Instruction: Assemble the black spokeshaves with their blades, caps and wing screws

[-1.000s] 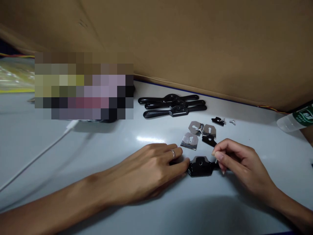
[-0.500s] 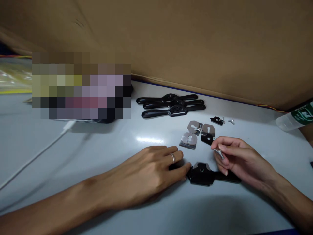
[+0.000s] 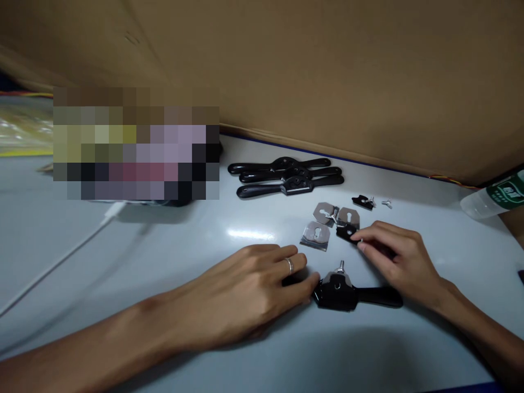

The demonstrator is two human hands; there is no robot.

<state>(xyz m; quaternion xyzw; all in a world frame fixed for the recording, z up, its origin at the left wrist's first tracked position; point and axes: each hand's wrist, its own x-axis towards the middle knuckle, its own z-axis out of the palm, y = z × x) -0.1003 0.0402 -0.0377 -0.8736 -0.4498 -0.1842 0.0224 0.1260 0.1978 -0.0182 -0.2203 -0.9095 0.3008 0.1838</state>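
A black spokeshave body [image 3: 347, 295] lies on the white table [image 3: 204, 245] in front of me, with a small silver screw [image 3: 340, 267] standing upright in its middle. My left hand [image 3: 254, 289], with a ring on one finger, rests over the tool's left handle, fingers curled down on it. My right hand [image 3: 395, 259] lies just behind the tool's right handle, its fingertips pinched on a small black clamp piece [image 3: 347, 233]. Three silver blades [image 3: 327, 221] with keyhole slots lie just behind it.
Three more black spokeshaves [image 3: 286, 176] lie stacked farther back. A small black piece with wing screws [image 3: 370, 202] sits to their right. A cardboard wall [image 3: 327, 76] closes off the back. A plastic bottle [image 3: 493, 199] lies at the right edge, a white cable [image 3: 61, 262] at left.
My right hand put the screw into the tool's middle, let go, and moved back to the black clamp piece. The tool shifted slightly toward me. My left hand stayed put.
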